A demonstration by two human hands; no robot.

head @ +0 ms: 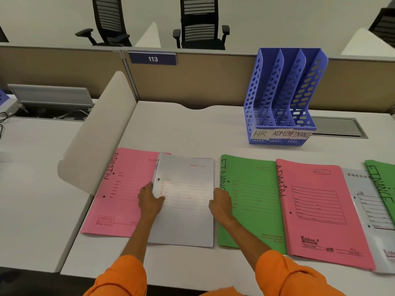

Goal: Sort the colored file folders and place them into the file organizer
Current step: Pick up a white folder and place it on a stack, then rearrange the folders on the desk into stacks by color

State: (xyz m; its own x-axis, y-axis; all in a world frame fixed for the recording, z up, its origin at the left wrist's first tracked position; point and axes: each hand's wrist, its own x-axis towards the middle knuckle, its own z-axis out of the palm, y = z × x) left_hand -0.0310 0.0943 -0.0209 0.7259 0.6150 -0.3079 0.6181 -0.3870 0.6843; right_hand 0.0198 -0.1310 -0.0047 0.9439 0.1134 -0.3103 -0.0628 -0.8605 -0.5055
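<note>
White folder [188, 218], smooth flat rectangle, left hand [150, 200] and right hand [220, 203] gripping its sides

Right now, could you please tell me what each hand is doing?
Left hand: grips the left edge of the white folder.
Right hand: grips the right edge of the white folder.

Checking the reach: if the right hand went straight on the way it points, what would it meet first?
Probably the white paper folder it grips: the right hand points forward-left across its cover. The blue plastic file organizer stands off that line.
</note>
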